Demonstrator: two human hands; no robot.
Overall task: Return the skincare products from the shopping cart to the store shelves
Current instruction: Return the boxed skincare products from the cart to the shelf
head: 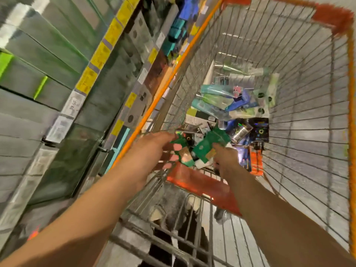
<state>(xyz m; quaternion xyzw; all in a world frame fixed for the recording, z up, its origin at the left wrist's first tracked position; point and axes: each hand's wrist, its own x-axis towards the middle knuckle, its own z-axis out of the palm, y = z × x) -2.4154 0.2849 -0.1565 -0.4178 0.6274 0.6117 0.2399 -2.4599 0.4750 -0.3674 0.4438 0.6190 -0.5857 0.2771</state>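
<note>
Both my hands reach into the wire shopping cart [300, 116]. My left hand [156, 151] grips a green flat packet [183, 151] with its fingers curled round the packet's edge. My right hand [225, 160] holds a second green packet [208, 147] just beside the first. Deeper in the cart lies a pile of skincare products [227, 101]: teal, blue and light green sachets, a black box [260, 130] and a silver tube [240, 132]. The store shelves [57, 83] run along the left of the cart. The picture is blurred.
The cart has an orange rim [173, 78] and an orange child-seat flap [200, 182] just under my hands. Yellow and white price tags [100, 54] line the shelf edges. Grey-green boxes fill the left shelves. Feet in light shoes [190, 203] show below the cart.
</note>
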